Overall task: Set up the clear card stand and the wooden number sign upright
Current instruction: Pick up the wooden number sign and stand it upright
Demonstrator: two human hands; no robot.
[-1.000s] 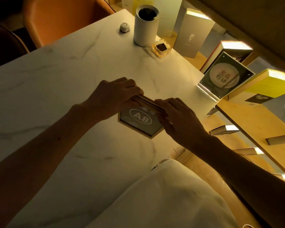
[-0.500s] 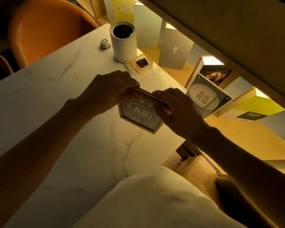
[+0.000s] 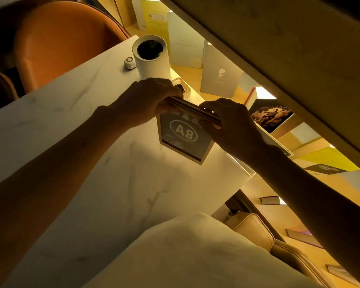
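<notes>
Head view, the only one: I've got the number sign (image 3: 183,136) in both hands over the marble table (image 3: 75,154), near its right edge. It's a wood frame w/ a dark card reading A8. My left hand (image 3: 148,100) is closed round the top left end, fingers curled over the upper edge; my right hand (image 3: 231,123) is closed on the top right end, thumb on the front and fingers behind. The bottom corner looks close to the tabletop – can't tell if it's touching.

The card stand (image 3: 279,146) is mostly hidden behind my right wrist, at the table edge by the shelf of books; only its clear lower edge shows. Looks tilted, but I can't say whether it's standing properly.

Feel, judging by looks: the sign is stiff and light, prob a thin slab, so it'll tip easily – best held by the wood top edge at both ends, not by the printed face. Marble is slick, so the base could skid. The clear stand will be smooth, rigid plastic; take it by the side edges
</notes>
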